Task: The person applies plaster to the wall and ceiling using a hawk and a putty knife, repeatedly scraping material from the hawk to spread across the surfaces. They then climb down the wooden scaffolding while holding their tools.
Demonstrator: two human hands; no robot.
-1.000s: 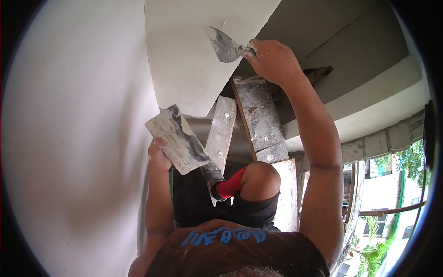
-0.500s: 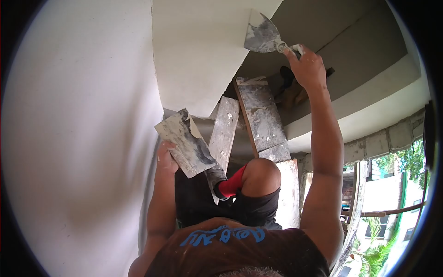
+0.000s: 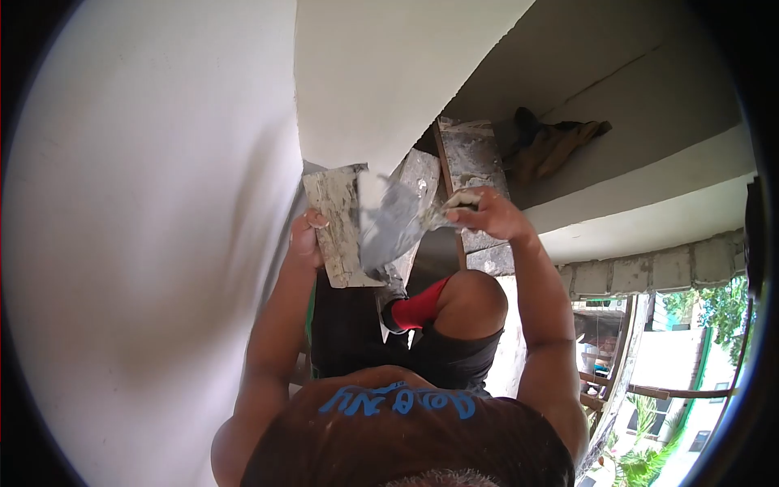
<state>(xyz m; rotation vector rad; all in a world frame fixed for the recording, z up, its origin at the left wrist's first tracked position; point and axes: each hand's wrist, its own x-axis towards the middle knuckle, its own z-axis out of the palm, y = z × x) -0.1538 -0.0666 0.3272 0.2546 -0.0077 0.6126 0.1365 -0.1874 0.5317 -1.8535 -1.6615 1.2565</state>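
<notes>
My left hand (image 3: 308, 238) grips the near-left edge of a flat rectangular putty board (image 3: 339, 235), which is smeared with pale, dried-looking filler. In my right hand (image 3: 489, 215) is a wide putty knife (image 3: 398, 226), held by its handle with the fingers wrapped round. Motion blurs its coated blade, which overlaps the board's right edge in this view. Both tools are in front of my body, above my bent leg with the red sock (image 3: 420, 305).
A pale wall (image 3: 162, 203) rises close on my left, meeting a plastered panel (image 3: 373, 81) ahead. Below are stained planks (image 3: 475, 174). On the grey surface beyond lies a crumpled brown cloth-like item (image 3: 560, 146). Rough blocks (image 3: 649, 264) edge an opening with plants on the right.
My right hand has brought the putty knife down and left from the panel to the board. The board has turned more upright in view and shifted slightly right.
</notes>
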